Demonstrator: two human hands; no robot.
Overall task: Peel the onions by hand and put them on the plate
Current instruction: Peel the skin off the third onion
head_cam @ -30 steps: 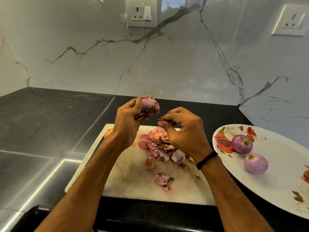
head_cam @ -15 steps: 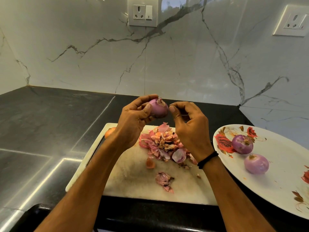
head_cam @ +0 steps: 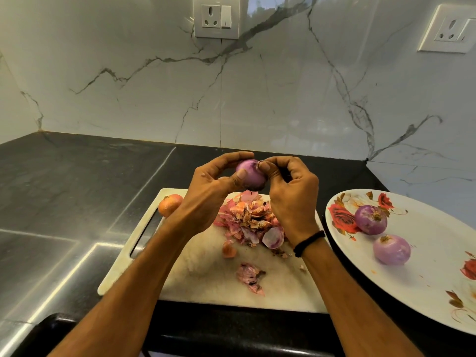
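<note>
A purple onion [head_cam: 251, 175] is held up above the white cutting board [head_cam: 203, 276]. My left hand [head_cam: 210, 191] grips it from the left, thumb across its front. My right hand [head_cam: 288, 194] pinches a bit of skin at the onion's top right. Two peeled purple onions [head_cam: 371, 219] [head_cam: 391, 249] lie on the flowered white plate [head_cam: 425, 287] at the right. One unpeeled orange onion [head_cam: 168, 204] sits at the board's far left corner, partly behind my left wrist.
A heap of onion skins [head_cam: 251, 220] lies mid-board under my hands, with loose scraps [head_cam: 249, 278] nearer me. The black counter [head_cam: 64, 189] spreads left. A marble wall with two sockets [head_cam: 216, 18] rises behind. The plate overhangs the counter's right side.
My right hand rose from the skin heap to the onion's top and now pinches skin there. My left hand turned the onion slightly and lifted it a little.
</note>
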